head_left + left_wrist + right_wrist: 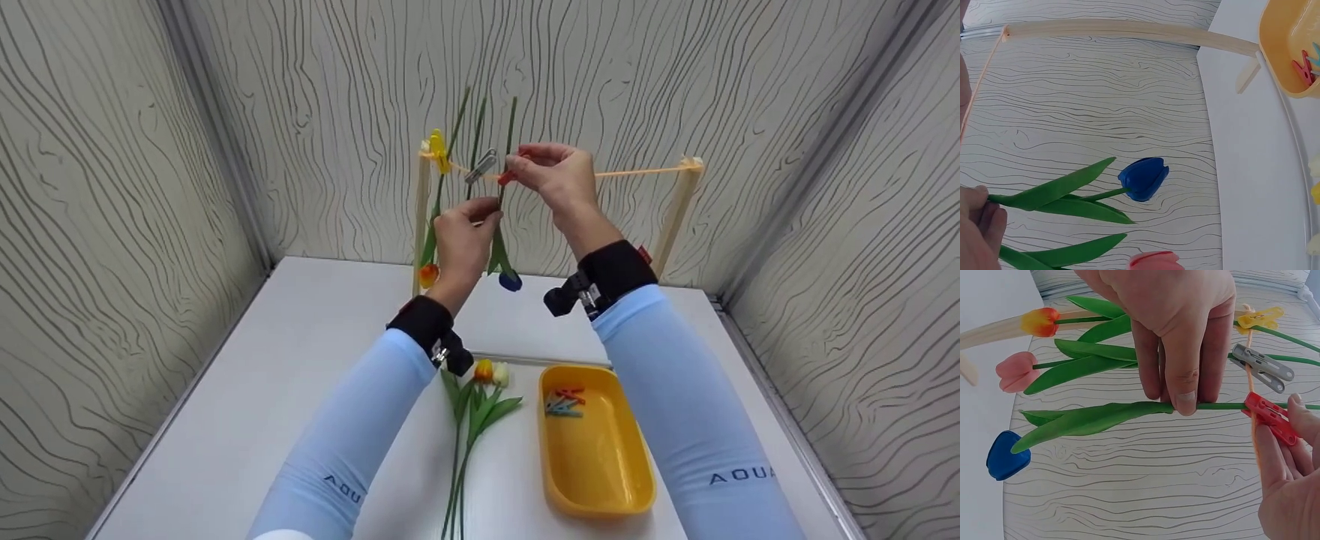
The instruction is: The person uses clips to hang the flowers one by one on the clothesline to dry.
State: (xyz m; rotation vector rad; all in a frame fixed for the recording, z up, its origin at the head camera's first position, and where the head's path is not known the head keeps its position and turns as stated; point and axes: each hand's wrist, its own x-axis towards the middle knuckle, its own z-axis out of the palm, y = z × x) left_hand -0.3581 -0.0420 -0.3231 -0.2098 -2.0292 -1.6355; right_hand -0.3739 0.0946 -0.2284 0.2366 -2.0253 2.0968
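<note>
My left hand (463,236) pinches the green stem of a blue tulip (1143,179), which hangs bloom down. Just above, my right hand (562,180) grips a red clothespin (1268,415) between thumb and fingers. That clothespin sits across the orange cord (645,172) where the blue tulip's stem crosses it. To its left, a grey clothespin (481,166) holds a pink tulip (1018,372) on the cord. A yellow clothespin (438,152) holds an orange-yellow tulip (428,275) near the left post. In the head view, the left hand hides the pink bloom.
Wooden posts (675,214) carry the cord at both ends. On the white table (225,375), a yellow basin (600,472) contains several red and blue clothespins (566,403). Left of it lie tulips with orange-yellow (484,371) and white blooms (501,373).
</note>
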